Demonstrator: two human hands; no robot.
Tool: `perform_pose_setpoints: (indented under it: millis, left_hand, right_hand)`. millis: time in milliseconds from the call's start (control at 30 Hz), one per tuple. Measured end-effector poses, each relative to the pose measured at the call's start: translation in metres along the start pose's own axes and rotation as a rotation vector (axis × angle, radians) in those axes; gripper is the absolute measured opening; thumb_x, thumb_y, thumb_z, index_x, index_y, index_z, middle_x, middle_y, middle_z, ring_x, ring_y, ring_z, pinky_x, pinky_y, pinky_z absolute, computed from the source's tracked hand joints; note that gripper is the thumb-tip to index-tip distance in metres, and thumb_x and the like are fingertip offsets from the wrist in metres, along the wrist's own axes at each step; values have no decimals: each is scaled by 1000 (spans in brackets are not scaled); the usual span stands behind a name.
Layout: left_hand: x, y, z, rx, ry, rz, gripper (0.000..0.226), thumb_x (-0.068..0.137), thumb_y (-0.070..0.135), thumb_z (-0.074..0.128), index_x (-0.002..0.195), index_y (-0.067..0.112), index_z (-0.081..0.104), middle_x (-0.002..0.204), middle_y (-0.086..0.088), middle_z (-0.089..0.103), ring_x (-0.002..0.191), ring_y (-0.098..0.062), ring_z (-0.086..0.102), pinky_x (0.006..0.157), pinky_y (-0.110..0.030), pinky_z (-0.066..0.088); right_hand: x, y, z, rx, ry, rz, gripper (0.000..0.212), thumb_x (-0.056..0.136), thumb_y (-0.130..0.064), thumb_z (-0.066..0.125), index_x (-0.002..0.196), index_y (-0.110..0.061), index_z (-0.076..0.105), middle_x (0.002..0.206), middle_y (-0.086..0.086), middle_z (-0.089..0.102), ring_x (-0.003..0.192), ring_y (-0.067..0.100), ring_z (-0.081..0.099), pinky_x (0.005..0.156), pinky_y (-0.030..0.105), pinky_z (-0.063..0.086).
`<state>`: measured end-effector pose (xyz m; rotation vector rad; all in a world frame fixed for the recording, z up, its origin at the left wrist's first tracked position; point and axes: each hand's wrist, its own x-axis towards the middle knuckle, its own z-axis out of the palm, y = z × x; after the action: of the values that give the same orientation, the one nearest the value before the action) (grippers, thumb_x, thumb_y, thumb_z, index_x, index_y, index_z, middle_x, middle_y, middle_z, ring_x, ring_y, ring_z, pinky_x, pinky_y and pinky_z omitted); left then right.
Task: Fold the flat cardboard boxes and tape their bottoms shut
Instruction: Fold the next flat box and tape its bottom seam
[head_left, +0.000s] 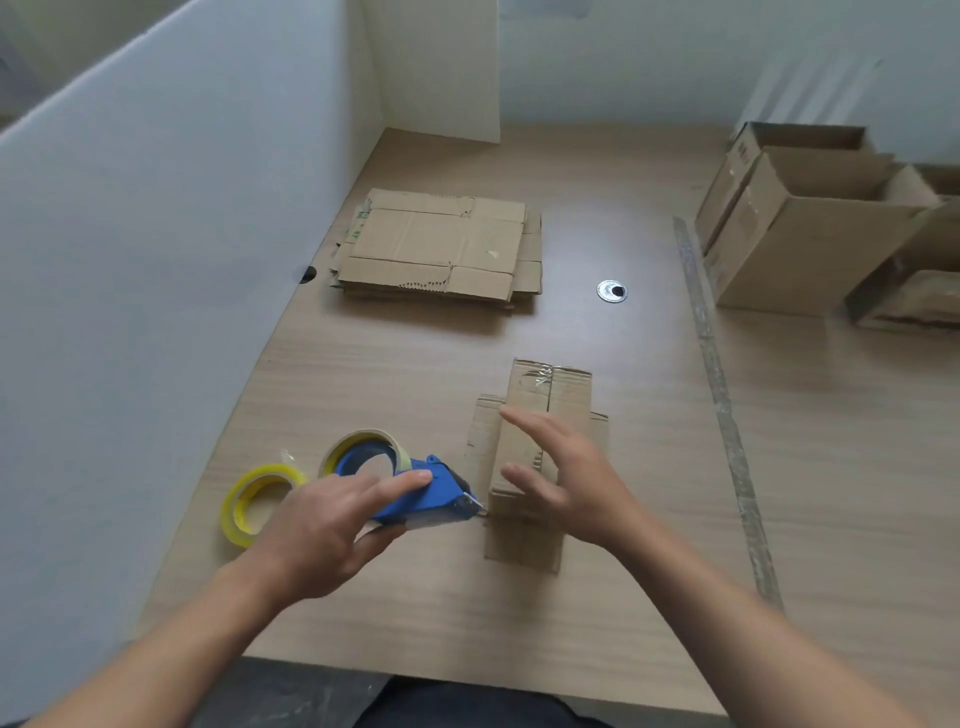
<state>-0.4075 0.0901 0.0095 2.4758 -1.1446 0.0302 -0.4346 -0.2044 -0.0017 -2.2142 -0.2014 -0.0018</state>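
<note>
- Two hands work near the desk's (363, 364) front edge. The box (535, 410) sits under the right hand (566, 483), long axis running front edge to back.
- Left hand (332, 525) grips the dispenser (421, 493), fingers over the top and thumb under. Blade end points right, just beside the box's near-left side.
- Right hand: fingers straight and spread, holding nothing. Can't tell if it touches the box.
- Tape shows only at the far end, so the next pull probably runs along the seam.
</note>
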Motion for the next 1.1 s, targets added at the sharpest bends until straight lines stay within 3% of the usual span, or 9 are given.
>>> perform_pose_setpoints:
  millis: [133, 233, 433, 633, 700, 767, 833, 967, 1100]
  left_hand:
    - [10, 5, -6, 10, -42, 73, 47, 100, 51, 40, 146, 40, 36, 104, 3, 71, 76, -22, 68, 59, -35, 55]
    - [20, 9, -12, 14, -69, 113, 49, 100, 54, 38, 148, 44, 32, 105, 6, 71, 77, -19, 68, 57, -35, 55]
    - [38, 17, -15, -44, -275, 34, 65, 88, 56, 47, 145, 64, 17, 117, 18, 68, 80, -11, 64, 66, -26, 52]
    - [65, 17, -18, -244, -468, -88, 62, 85, 56, 54, 135, 75, 23, 127, 32, 57, 102, 0, 59, 87, -20, 47]
    - [68, 11, -25, -271, -495, -146, 61, 82, 53, 57, 129, 78, 28, 126, 45, 50, 108, 8, 54, 86, -8, 41]
    - [68, 1, -35, -321, -562, -215, 57, 77, 55, 58, 127, 74, 38, 126, 46, 49, 111, 10, 53, 90, -13, 44]
    - [69, -7, -44, -365, -617, -284, 56, 72, 56, 60, 125, 66, 48, 125, 39, 54, 112, 7, 55, 94, -22, 47]
    - [87, -6, -47, -318, -699, -313, 52, 71, 50, 62, 118, 67, 50, 113, 44, 58, 104, 13, 56, 84, -7, 43]
    - [107, -2, -43, -276, -775, -343, 52, 71, 46, 60, 119, 62, 52, 123, 27, 63, 108, 2, 59, 99, -28, 47]
  right_hand:
    - [9, -14, 6, 130, -112, 105, 52, 92, -26, 69, 140, -35, 50, 129, -10, 57, 111, 2, 53, 85, 10, 42]
    - [10, -16, 5, 215, -38, 133, 8, 92, -17, 69, 96, -24, 69, 109, 1, 67, 97, 11, 60, 76, 21, 44]
    - [-15, -2, -4, 349, 54, 259, 24, 89, -17, 72, 68, -24, 65, 104, -7, 61, 66, -9, 54, 68, 17, 41]
    - [-40, 14, -13, 407, 175, 416, 27, 89, -20, 73, 63, -21, 65, 109, -8, 58, 95, 2, 59, 84, 26, 46]
    - [-50, 21, -23, 428, 251, 458, 26, 89, -19, 73, 64, -15, 64, 106, -7, 59, 98, 6, 59, 89, 29, 45]
    - [-63, 36, -33, 477, 332, 522, 25, 90, -17, 71, 68, -6, 65, 106, -5, 58, 97, 10, 58, 91, 35, 45]
    - [-75, 47, -38, 507, 349, 589, 25, 92, -15, 68, 72, 0, 65, 108, -2, 56, 98, 14, 58, 88, 37, 48]
    - [-79, 52, -23, 512, 335, 669, 27, 95, -15, 64, 68, -12, 58, 113, 7, 59, 94, 16, 61, 74, 30, 52]
    - [-81, 57, -16, 497, 353, 701, 24, 95, -17, 65, 72, -12, 60, 112, 11, 60, 94, 19, 62, 72, 31, 54]
